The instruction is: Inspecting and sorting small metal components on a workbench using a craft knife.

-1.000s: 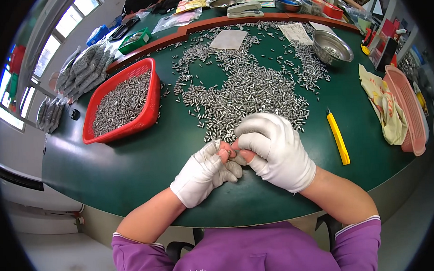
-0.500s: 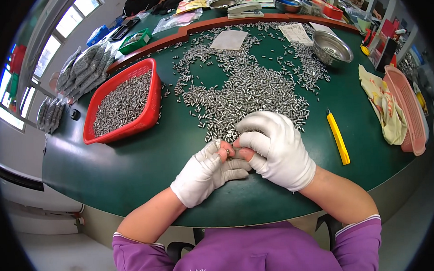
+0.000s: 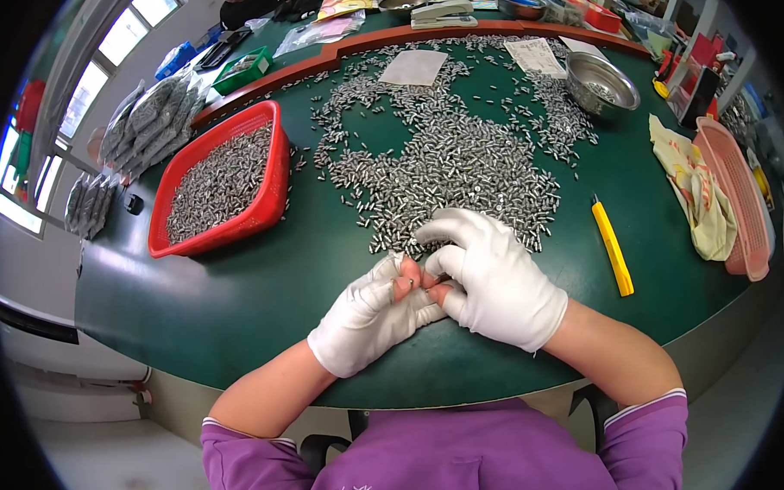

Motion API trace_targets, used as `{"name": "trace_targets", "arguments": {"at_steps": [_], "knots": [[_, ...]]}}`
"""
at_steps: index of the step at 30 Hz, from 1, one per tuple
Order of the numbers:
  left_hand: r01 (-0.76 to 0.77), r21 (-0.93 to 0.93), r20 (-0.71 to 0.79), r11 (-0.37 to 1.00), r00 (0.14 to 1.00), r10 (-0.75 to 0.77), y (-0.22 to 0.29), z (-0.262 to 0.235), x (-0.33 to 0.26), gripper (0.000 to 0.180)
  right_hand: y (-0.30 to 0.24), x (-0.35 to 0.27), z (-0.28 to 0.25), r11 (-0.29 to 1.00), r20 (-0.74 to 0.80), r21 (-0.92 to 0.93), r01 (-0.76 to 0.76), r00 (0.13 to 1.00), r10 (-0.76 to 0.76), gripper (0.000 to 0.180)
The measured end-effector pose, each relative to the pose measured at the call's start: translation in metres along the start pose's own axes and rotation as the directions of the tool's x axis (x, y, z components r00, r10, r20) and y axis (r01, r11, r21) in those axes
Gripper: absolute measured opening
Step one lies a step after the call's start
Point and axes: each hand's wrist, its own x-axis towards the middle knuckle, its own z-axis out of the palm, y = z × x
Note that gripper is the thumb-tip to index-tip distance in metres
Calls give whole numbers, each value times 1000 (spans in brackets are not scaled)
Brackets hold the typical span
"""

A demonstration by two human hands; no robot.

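My left hand (image 3: 369, 317) and my right hand (image 3: 494, 280) meet at the near side of a broad heap of small silvery metal pins (image 3: 458, 161). Both wear white gloves with the thumb and forefinger tips bare. Between my left thumb and forefinger a small metal pin (image 3: 411, 282) shows in part; the fingers mostly cover it. My right thumb and forefinger pinch together right beside it. What they hold, if anything, is hidden. My other right fingers curl over the heap's near edge.
To the left stands a red plastic basket (image 3: 277, 180) filled with similar pins. A yellow cutter knife (image 3: 612, 248) lies right of my right hand. Farther back are a steel bowl (image 3: 615, 89), a paper sheet (image 3: 413, 67) and bagged parts (image 3: 154, 119). A pink basket (image 3: 736, 198) edges the right.
My right hand has shifted slightly down and left, its fingertips now closer to my left ones. My left fingers have closed up a little beneath it.
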Motion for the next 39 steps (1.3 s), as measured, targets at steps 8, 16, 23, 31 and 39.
{"name": "trace_targets", "arguments": {"at_steps": [8,16,23,31,39], "knots": [[98,175,-115,980,990,-79,10,1,-6,24,11,2,-4,989,-93,-100,110,988,-119,21],[147,220,-281,964,956,-82,7,6,-8,21,9,4,-1,991,-175,-18,132,976,-133,22],[91,229,-203,969,978,-44,8,1,-7,22,14,0,-5,996,-156,-88,-33,988,19,20],[59,171,-211,983,977,-22,10,0,-8,22,15,0,-5,971,-56,-230,-66,997,55,10],[59,218,-142,974,989,-28,9,-4,-9,25,16,0,2,978,-2,-209,-3,1000,2,17]]}}
